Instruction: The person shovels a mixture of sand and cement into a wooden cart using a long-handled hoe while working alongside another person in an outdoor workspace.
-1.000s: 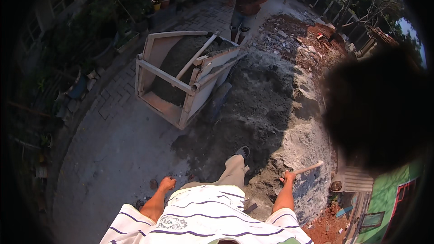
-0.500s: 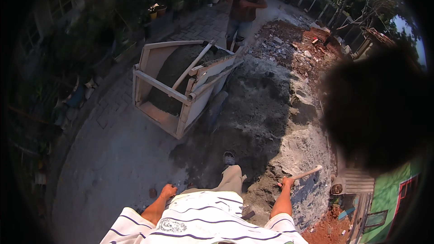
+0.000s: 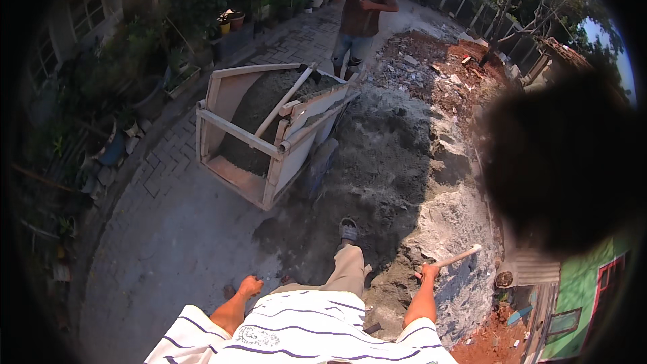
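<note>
My right hand (image 3: 426, 271) is closed around a pale wooden handle (image 3: 459, 256), which sticks out to the right over the sand. The working end of that tool is hidden. Beside my hip, my left hand (image 3: 251, 287) hangs with its fingers curled in, and nothing shows in it. Ahead stands a wooden cart (image 3: 236, 182) with whitish board sides, partly filled with damp grey sand (image 3: 255, 109). Across this load lies a long wooden handle (image 3: 280, 109). Both my hands are well apart from the cart.
A person (image 3: 364, 7) stands beyond the cart. Grey sand (image 3: 384, 155) spreads along the cart's right side, with rubble (image 3: 424, 71) farther back. Potted plants (image 3: 236, 19) line the paved path (image 3: 162, 162) on the left. A green wall (image 3: 576, 296) is at right.
My sandalled foot has moved slightly forward on the sand. Both hands stay almost in place, the right one still on the handle. The cart has not visibly moved.
</note>
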